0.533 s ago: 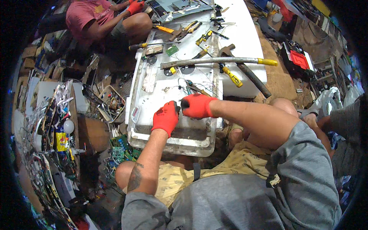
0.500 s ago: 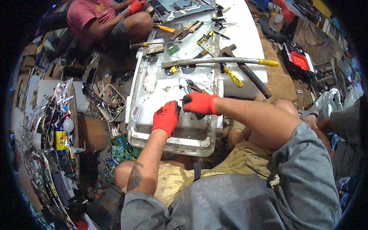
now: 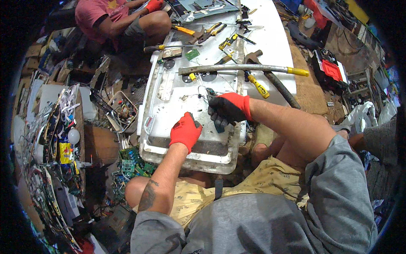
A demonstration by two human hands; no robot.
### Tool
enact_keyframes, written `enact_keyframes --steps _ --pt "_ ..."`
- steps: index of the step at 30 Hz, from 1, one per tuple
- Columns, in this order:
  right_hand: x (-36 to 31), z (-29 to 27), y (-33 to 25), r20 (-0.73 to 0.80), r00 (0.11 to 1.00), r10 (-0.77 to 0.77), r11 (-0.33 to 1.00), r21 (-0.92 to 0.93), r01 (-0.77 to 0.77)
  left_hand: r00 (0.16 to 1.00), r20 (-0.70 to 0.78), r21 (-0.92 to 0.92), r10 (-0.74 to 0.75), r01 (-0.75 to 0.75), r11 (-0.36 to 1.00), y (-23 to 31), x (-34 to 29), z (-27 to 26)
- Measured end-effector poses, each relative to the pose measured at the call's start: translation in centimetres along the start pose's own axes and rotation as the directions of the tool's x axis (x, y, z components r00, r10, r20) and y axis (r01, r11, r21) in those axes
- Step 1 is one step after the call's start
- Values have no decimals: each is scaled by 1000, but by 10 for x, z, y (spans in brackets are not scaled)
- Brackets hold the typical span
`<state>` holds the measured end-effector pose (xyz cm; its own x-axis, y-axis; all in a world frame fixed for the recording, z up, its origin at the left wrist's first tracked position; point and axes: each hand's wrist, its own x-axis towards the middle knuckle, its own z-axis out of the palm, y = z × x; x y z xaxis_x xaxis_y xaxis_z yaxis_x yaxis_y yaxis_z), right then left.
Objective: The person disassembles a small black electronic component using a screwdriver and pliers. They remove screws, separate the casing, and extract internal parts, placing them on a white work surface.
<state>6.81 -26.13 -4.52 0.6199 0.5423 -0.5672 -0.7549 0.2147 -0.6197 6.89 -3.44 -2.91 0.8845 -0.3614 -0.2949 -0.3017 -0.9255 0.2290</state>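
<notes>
On the near side of the long metal tube (image 3: 241, 67), a red-gloved left hand (image 3: 185, 130) is held above the white tabletop (image 3: 169, 111) with its fingers curled; whether anything is pinched there cannot be told. Closer to the tube, a dark item (image 3: 218, 126) of unclear kind is grasped in the curled fingers of the right hand (image 3: 230, 108), just beside a tangle of thin wires (image 3: 209, 91). The handle of a hammer (image 3: 284, 92) is crossed by the tube, and a yellow screwdriver (image 3: 258, 87) is seen on the tube's near side. Beyond the tube are laid a green circuit board (image 3: 192, 54) and yellow-handled pliers (image 3: 212, 32); farther beyond, a co-worker (image 3: 112, 19) is seated.
</notes>
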Motion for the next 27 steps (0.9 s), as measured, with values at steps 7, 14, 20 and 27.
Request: enact_keyframes --steps 7,14,20,27 --pt "-2 5 16 15 1000 -16 994 -106 18 1000 -11 180 26 -24 983 15 -10 3" --pt "-8 16 26 54 999 6 927 -374 14 999 -39 140 35 -29 990 5 1 11" --pt "-8 28 37 -11 998 -55 996 -70 54 996 -65 -424 65 -86 902 -7 -3 -8" --pt "-14 32 41 69 978 -198 956 234 177 867 -200 -112 456 -482 869 52 -44 -39"
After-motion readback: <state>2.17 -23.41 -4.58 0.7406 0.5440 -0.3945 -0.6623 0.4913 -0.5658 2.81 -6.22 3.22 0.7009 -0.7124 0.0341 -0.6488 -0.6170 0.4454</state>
